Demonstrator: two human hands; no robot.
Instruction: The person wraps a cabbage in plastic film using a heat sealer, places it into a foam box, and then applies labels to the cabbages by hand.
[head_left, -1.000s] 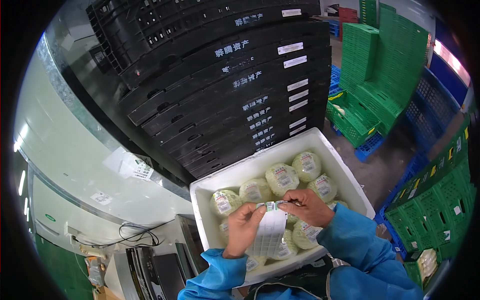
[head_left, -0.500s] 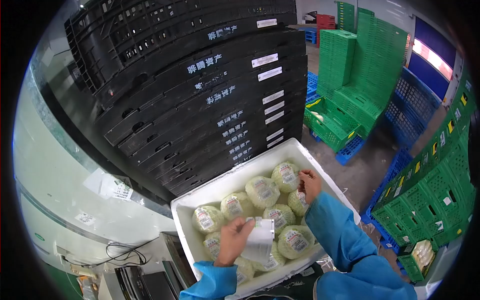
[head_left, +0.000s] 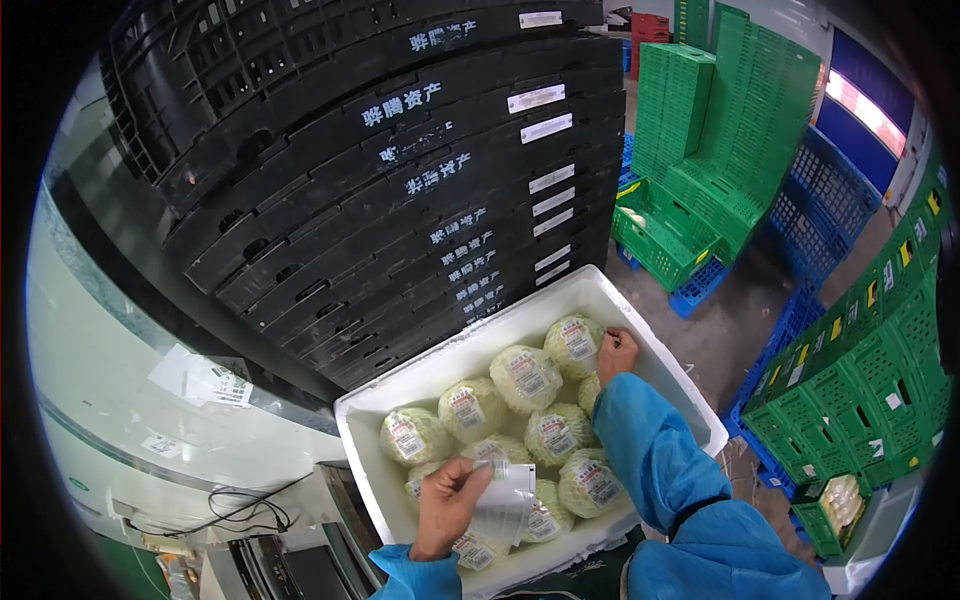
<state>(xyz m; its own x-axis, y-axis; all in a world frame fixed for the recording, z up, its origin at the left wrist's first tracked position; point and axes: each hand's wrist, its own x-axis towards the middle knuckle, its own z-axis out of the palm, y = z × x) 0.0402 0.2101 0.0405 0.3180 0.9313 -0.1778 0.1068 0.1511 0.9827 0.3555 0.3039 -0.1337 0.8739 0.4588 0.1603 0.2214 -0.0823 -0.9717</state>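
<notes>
Head cam: wrapped produce [head_left: 525,382] in wht box [head_left: 655,362], blk crates [head_left: 335,205] behind.

The left hand [head_left: 447,508] is pinched shut, thumb tip close against the bent fingers and wrist below them — while the right hand [head_left: 618,354] curls its fingers inward, its sleeved forearm [head_left: 650,440] slanting down away from them.
</notes>
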